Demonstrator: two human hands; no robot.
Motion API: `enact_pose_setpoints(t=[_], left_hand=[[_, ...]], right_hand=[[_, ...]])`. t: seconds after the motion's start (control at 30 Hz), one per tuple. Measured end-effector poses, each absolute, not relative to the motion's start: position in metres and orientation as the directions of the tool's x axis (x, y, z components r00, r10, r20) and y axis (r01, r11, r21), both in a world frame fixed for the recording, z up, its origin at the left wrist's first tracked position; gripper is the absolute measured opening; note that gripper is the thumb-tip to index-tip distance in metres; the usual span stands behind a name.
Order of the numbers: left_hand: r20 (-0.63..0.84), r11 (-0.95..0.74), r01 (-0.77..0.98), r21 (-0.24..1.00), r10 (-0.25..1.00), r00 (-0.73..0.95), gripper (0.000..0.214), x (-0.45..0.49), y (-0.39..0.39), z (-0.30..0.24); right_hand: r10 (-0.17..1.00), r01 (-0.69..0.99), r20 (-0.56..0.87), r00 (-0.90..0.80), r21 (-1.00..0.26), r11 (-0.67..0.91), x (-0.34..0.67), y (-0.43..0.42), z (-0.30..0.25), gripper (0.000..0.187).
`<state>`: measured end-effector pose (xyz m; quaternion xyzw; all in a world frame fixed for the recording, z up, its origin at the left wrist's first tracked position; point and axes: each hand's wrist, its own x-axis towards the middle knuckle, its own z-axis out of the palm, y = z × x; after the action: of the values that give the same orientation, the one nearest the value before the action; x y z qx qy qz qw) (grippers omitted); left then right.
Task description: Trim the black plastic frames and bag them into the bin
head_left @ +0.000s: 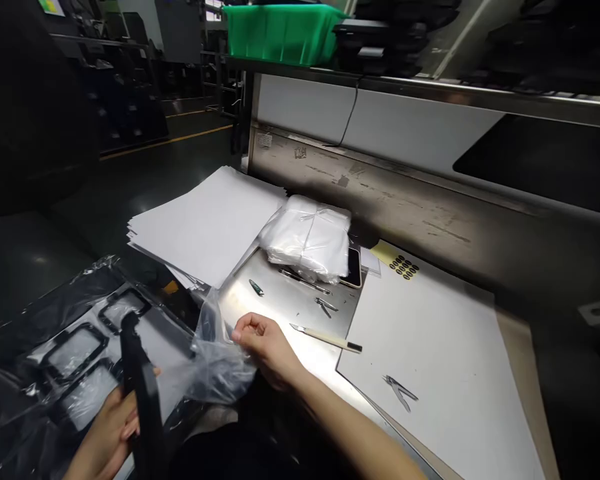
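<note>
My left hand (107,427) is low at the left and grips a black rectangular frame (141,393), which stands on edge in front of the view. My right hand (263,343) pinches a clear plastic bag (215,360) at its edge, and the bag hangs towards the left hand. More black frames (75,350) lie in dark plastic wrapping (40,313) at the lower left. Nearest my right hand on the steel table (280,293) lies a craft knife with a pale handle (330,340).
A stack of white sheets (205,223) and a bundle of white plastic bags (307,237) lie at the back. Near them are a phone (355,267), small steel tools (325,307), a white board (430,353) with pliers (400,392), and a green crate (283,33) on the shelf above.
</note>
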<state>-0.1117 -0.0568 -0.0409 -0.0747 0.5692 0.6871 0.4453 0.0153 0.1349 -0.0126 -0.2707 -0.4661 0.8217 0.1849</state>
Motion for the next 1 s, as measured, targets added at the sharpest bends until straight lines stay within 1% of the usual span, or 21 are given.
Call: enact_pose_setpoints(t=[0.07,0.13,0.17,0.23,0.27,0.33,0.37,0.4,0.47,0.5,0.6,0.7,0.8,0.87,0.93,1.0], left_hand=[[-0.596,0.065,-0.669,0.740,0.524,-0.608,0.054,-0.114,-0.078,-0.042],[-0.582,0.172,-0.606,0.777,0.563,-0.587,0.063,-0.113,-0.092,-0.039],[-0.574,0.264,-0.539,0.800,0.597,-0.560,0.065,-0.112,-0.096,-0.038],[-0.560,0.437,-0.351,0.828,0.670,-0.487,0.073,-0.107,-0.094,-0.036],[-0.554,0.486,-0.269,0.832,0.697,-0.456,0.081,-0.104,-0.090,-0.037],[-0.547,0.514,-0.204,0.833,0.715,-0.435,0.090,-0.099,-0.079,-0.042],[-0.552,0.518,-0.205,0.830,0.711,-0.436,0.087,-0.097,-0.074,-0.045],[-0.560,0.523,-0.215,0.824,0.701,-0.441,0.076,-0.095,-0.071,-0.049],[-0.585,0.542,-0.235,0.807,0.675,-0.451,0.048,-0.093,-0.071,-0.056],[-0.598,0.551,-0.249,0.797,0.658,-0.457,0.042,-0.093,-0.074,-0.059],[-0.632,0.563,-0.299,0.770,0.607,-0.482,0.042,-0.094,-0.088,-0.063],[-0.652,0.558,-0.346,0.755,0.577,-0.492,0.041,-0.095,-0.099,-0.065],[-0.663,0.551,-0.372,0.747,0.568,-0.488,0.039,-0.095,-0.100,-0.067],[-0.667,0.550,-0.381,0.743,0.563,-0.488,0.040,-0.096,-0.099,-0.069],[-0.672,0.552,-0.388,0.738,0.552,-0.494,0.043,-0.098,-0.100,-0.071],[-0.680,0.557,-0.397,0.730,0.529,-0.508,0.045,-0.099,-0.103,-0.073]], right_hand=[[0.588,-0.035,-0.278,-0.759,-0.885,-0.464,0.001,0.130,-0.021,0.023],[0.606,-0.018,-0.270,-0.748,-0.905,-0.425,-0.012,0.128,-0.027,0.021],[0.607,-0.006,-0.263,-0.750,-0.915,-0.403,-0.018,0.126,-0.029,0.021],[0.589,0.027,-0.248,-0.769,-0.933,-0.359,-0.027,0.122,-0.031,0.021],[0.572,0.045,-0.243,-0.783,-0.940,-0.338,-0.030,0.120,-0.031,0.021],[0.524,0.083,-0.233,-0.820,-0.952,-0.294,-0.033,0.114,-0.030,0.023],[0.496,0.101,-0.227,-0.838,-0.958,-0.267,-0.031,0.112,-0.029,0.024],[0.470,0.120,-0.220,-0.855,-0.965,-0.234,-0.029,0.111,-0.029,0.025],[0.441,0.152,-0.201,-0.875,-0.978,-0.146,-0.017,0.111,-0.029,0.026],[0.438,0.166,-0.189,-0.879,-0.982,-0.089,-0.009,0.112,-0.030,0.025],[0.420,0.219,-0.148,-0.895,-0.968,0.125,0.024,0.117,-0.032,0.021],[0.365,0.283,-0.140,-0.920,-0.882,0.377,0.059,0.116,-0.036,0.018],[0.288,0.335,-0.197,-0.937,-0.732,0.593,0.077,0.107,-0.043,0.016],[0.260,0.366,-0.258,-0.931,-0.618,0.696,0.077,0.103,-0.049,0.019],[0.273,0.396,-0.301,-0.914,-0.506,0.766,0.073,0.099,-0.055,0.022],[0.281,0.404,-0.323,-0.904,-0.425,0.810,0.071,0.094,-0.056,0.023]])
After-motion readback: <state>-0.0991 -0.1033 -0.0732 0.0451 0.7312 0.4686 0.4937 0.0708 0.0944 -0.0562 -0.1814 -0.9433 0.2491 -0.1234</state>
